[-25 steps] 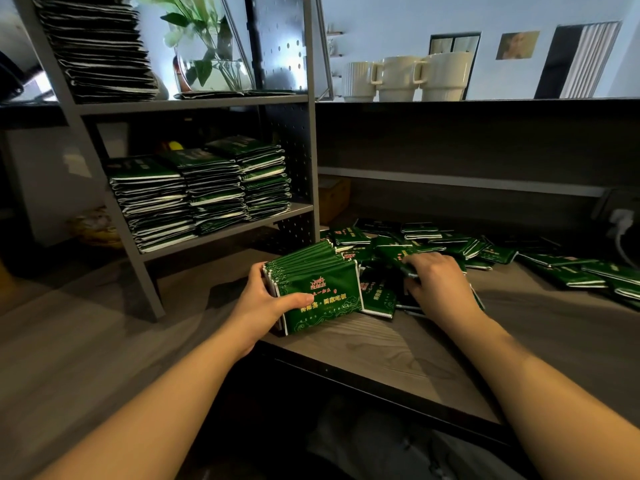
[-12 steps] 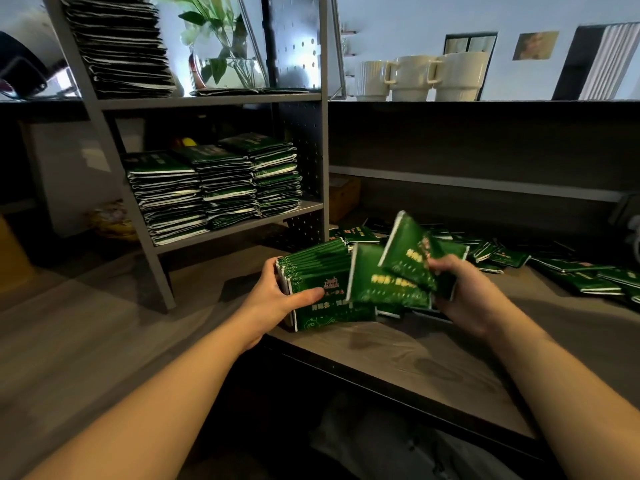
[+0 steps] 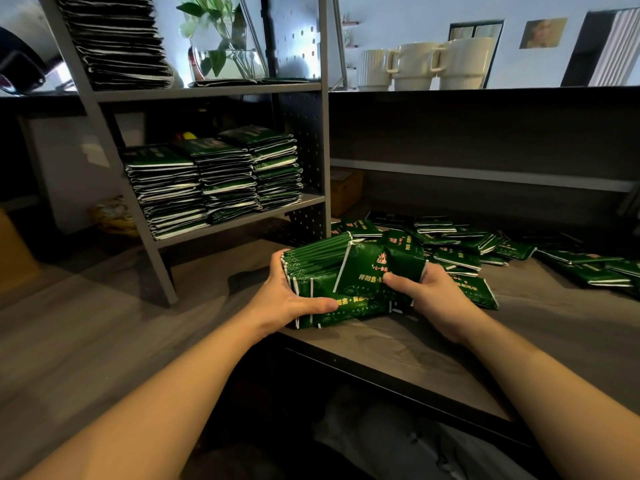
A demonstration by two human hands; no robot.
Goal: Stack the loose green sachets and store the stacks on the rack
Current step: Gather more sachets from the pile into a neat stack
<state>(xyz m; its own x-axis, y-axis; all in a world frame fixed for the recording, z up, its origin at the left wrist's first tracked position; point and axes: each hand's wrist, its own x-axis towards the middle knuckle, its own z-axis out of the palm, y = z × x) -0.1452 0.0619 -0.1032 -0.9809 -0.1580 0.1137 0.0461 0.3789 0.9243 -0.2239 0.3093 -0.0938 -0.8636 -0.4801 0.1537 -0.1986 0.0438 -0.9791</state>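
The sachets are glossy dark green foil packets, flat and rectangular with thin white crimped edges and gold-orange print plus a swirly cloud pattern along the bottom. The left hand (image 3: 291, 303) grips a thick bundle of sachets (image 3: 311, 271) standing on edge at the front of the wood-grain desk (image 3: 398, 348), thumb stretched across the front face and fingers wrapped round the far side. The right hand (image 3: 433, 292) pinches a couple more sachets (image 3: 377, 268) against the front of that bundle, thumb on the printed face and fingers curled behind; these ones sit a bit tilted and puffy compared to the tidy pack. Both forearms are bare and come in from the bottom corners. Behind and to the right, a messy scatter of loose sachets (image 3: 485, 247) lies flat and overlapping on the desk, running off toward the right edge. To the left stands a grey metal rack (image 3: 322, 133) with a perforated side panel; its middle shelf holds three neat stacks of sachets (image 3: 214, 181) side by side, and the top shelf has a taller dark stack (image 3: 117, 43) with a leafy plant in a glass vase (image 3: 225, 46) next to it. Up on the ledge behind the desk sit three cream ribbed mugs (image 3: 422, 64), and the far wall is pale with a small picture on it.
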